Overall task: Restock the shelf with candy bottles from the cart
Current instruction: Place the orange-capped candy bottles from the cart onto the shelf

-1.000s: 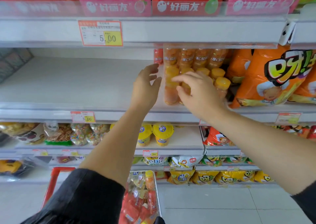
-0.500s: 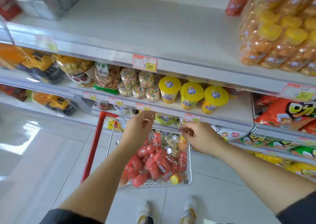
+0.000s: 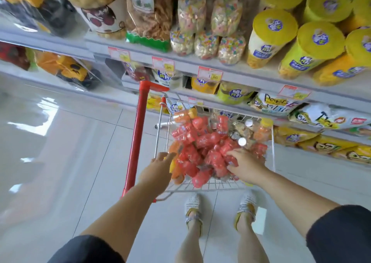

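A wire cart (image 3: 272, 142) with a red handle bar (image 3: 138, 134) stands on the floor in front of me. It is heaped with red candy bottles (image 3: 200, 140), and a few orange ones (image 3: 261, 132) lie along its far side. My left hand (image 3: 158, 168) hovers at the cart's near left rim with fingers straight and nothing in it. My right hand (image 3: 247, 166) lies on the red bottles at the near right of the heap, fingers spread over them. No bottle is clearly gripped.
Shelves run across the top and right, holding yellow-lidded canisters (image 3: 275, 34), bags of coloured puffs (image 3: 206, 44) and snack bags (image 3: 277, 104) lower down. My feet in white shoes (image 3: 192, 206) stand just behind the cart. Tiled floor (image 3: 70, 162) spreads to the left.
Both hands came down from the orange bottles on the upper shelf to the cart. The view dropped from that shelf to the cart and floor.
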`<state>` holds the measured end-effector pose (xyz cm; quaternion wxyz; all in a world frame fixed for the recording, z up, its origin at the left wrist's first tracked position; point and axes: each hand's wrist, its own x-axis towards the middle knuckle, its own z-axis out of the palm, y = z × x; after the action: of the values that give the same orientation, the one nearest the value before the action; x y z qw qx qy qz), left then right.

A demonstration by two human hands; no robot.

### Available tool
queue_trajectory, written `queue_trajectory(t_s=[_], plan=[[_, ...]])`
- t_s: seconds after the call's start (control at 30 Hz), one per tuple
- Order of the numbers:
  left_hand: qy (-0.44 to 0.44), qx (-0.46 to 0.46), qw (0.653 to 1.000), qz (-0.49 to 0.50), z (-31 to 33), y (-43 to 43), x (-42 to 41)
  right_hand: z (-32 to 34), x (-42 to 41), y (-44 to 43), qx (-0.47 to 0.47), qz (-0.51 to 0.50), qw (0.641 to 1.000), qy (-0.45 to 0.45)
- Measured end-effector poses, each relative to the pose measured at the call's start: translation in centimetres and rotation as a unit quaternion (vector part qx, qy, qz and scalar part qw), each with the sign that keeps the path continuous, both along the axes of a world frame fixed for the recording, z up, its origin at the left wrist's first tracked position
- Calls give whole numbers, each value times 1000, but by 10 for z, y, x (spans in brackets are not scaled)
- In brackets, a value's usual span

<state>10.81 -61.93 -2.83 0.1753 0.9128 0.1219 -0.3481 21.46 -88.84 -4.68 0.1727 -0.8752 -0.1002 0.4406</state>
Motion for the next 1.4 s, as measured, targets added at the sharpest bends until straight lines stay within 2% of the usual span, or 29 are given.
queue_trajectory(t_s=[0.1,0.23,0.37,0.5,0.6,0.67,0.83,0.93,1.03,1.17,1.27,1.4], plan=[[-1,54,996,-75,-20,-6,0,-20,-4,1,-39,28,999,18],[18,128,986,-101,-38,-14,14,-28,-5,-1,-41,27,999,12],[28,130,987,-89,-48,-18,19,-26,-5,-2,-22,18,1000,9],[-22,115,990,-81,-51,-13,12,-21,-8,3,-4,0,1000,-26],[-64,65,996,-27,-42,-14,10,-12,-14,20,35,-2,994,-102],[-115,19,992,41,-29,-12,11,-10,-21,38,70,10,991,-111],[-204,-51,958,193,19,6,16,-28,-50,90,137,53,989,19],[-259,-69,932,245,38,18,14,-53,-67,119,159,89,983,32],[-278,-80,920,264,46,29,9,-74,-78,136,131,160,978,35],[-271,-77,921,270,52,32,0,-73,-77,138,109,176,978,29],[-265,-84,919,279,62,28,-4,-48,-74,127,153,129,980,14],[-266,-121,907,303,101,17,0,18,-57,95,183,53,982,3]])
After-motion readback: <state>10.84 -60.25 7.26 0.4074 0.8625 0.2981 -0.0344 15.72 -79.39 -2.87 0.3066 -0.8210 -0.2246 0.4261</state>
